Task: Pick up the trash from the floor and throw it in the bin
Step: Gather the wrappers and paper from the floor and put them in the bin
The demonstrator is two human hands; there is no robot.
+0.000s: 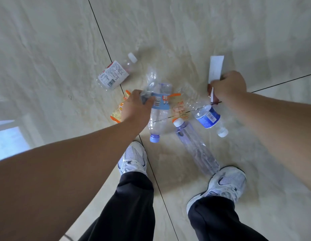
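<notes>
Empty plastic bottles lie scattered on the tiled floor ahead of my feet. My left hand (pixel 136 106) is closed on a crushed clear bottle (pixel 159 108) with a light blue label and blue cap. My right hand (pixel 228 86) grips a white paper strip (pixel 215 68) together with a small reddish piece. A bottle with a dark blue label (pixel 209 117) lies just below my right hand. A long clear bottle (pixel 194 145) reaches toward my right shoe. A bottle with a white and red label (pixel 114 73) lies at the upper left. Orange-edged clear wrappers (pixel 180 109) lie under the bottles.
My two white sneakers (pixel 133 158) and dark trouser legs fill the lower middle. Dark grout lines cross the pale marble tiles (pixel 47 49). A bright window reflection shows at the left edge. No bin is in view.
</notes>
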